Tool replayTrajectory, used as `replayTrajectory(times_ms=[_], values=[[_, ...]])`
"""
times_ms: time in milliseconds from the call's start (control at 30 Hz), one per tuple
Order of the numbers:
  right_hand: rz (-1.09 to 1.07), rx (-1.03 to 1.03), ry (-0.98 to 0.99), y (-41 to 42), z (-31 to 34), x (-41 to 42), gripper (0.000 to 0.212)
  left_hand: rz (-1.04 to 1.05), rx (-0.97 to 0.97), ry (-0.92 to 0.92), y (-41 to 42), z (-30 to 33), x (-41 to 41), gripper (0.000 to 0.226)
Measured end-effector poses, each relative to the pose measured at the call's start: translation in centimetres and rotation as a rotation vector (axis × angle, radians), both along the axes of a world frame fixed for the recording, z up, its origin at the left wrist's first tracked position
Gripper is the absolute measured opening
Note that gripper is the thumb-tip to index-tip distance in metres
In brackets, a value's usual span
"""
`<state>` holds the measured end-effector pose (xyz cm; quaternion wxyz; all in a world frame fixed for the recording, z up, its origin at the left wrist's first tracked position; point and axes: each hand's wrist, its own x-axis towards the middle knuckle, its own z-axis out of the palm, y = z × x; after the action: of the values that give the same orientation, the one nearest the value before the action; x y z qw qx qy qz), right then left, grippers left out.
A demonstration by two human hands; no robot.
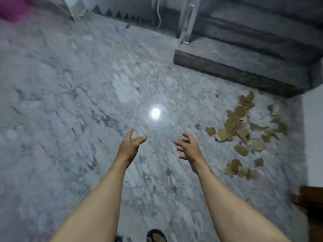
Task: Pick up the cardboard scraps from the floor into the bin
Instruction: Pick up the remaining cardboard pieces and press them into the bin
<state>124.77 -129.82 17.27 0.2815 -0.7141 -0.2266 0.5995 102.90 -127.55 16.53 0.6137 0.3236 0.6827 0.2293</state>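
Observation:
Several brown cardboard scraps (244,130) lie scattered on the grey marble floor (78,102) at the right, close to a white wall. My left hand (130,145) and my right hand (187,147) are both stretched out in front of me above the floor, fingers loosely spread and holding nothing. The scraps lie to the right of my right hand, apart from it. No bin is in view.
A dark stone step (236,74) rises behind the scraps at the upper right. A white wall corner (312,137) borders them on the right, with a brown wooden object (309,203) below it. A lamp's glare (155,113) shines on the floor. My sandalled foot (156,236) shows at the bottom.

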Motion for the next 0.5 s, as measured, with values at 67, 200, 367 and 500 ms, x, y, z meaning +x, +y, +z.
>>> replayTrajectory(times_ms=[67,200,367,500], values=[[-0.117,0.022,-0.033,0.7,1.1,5.7,0.071,-0.155,0.066,-0.058,3.4,0.4,7.2,0.096],[-0.373,0.028,-0.042,1.5,0.9,13.4,0.070,-0.435,0.109,-0.102,8.1,0.0,17.9,0.093],[-0.653,-0.012,0.000,3.5,-2.4,18.7,0.071,-0.729,0.067,-0.019,14.6,-4.5,24.7,0.095],[-0.890,-0.088,0.046,5.9,-5.5,20.3,0.070,-0.999,0.016,0.065,18.3,-7.3,28.3,0.094]])
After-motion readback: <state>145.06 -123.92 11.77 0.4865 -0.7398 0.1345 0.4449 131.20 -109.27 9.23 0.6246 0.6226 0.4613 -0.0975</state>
